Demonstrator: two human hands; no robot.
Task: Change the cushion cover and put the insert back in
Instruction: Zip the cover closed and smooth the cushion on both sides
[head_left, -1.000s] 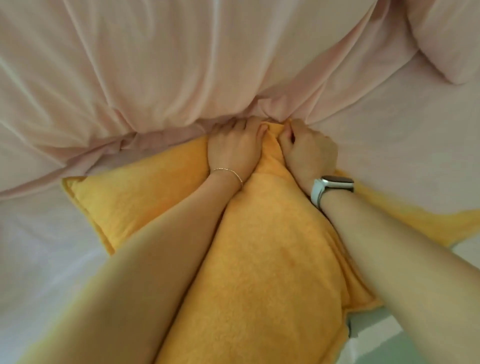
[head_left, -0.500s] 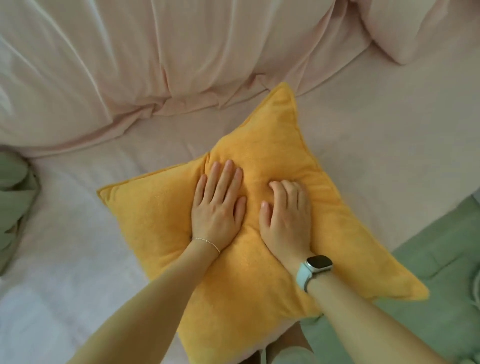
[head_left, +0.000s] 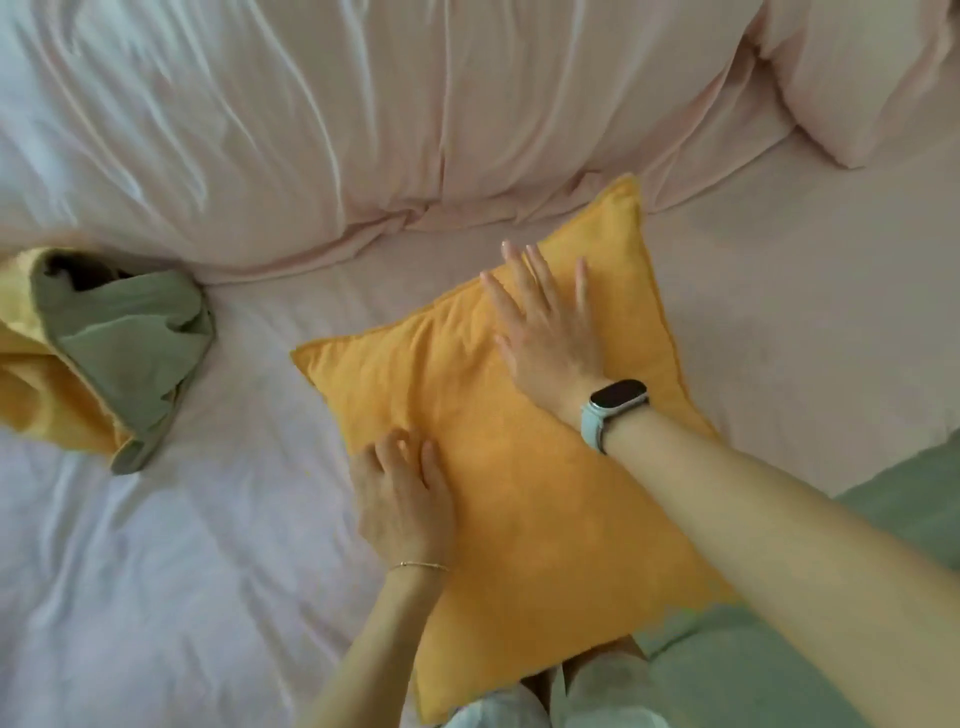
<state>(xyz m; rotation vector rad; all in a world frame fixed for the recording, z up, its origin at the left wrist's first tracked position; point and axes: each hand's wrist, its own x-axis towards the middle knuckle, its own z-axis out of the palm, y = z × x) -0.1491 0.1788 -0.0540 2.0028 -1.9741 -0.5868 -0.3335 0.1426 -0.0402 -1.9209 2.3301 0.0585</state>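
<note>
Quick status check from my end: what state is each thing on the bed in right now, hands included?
Yellow cushion: filled out, lying flat on the bed, near corner overhanging the edge.
Left hand: fingers straight, pressing the cushion's left edge.
Right hand: flat, fingers spread, pressing the cushion's far part.
Green and yellow cover: crumpled, empty-looking, apart from the cushion.
Pink duvet: bunched up.

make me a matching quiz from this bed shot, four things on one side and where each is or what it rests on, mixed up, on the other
Things:
1. square orange cushion
2. crumpled green and orange cloth
3. left hand
4. right hand

Places:
A. flat on the cushion's far half, fingers spread
B. on the cushion's near left edge
C. left side of the bed, apart from the cushion
D. middle of the pink sheet, under both hands

Pairs: 1-D, 2-C, 3-B, 4-A
</note>
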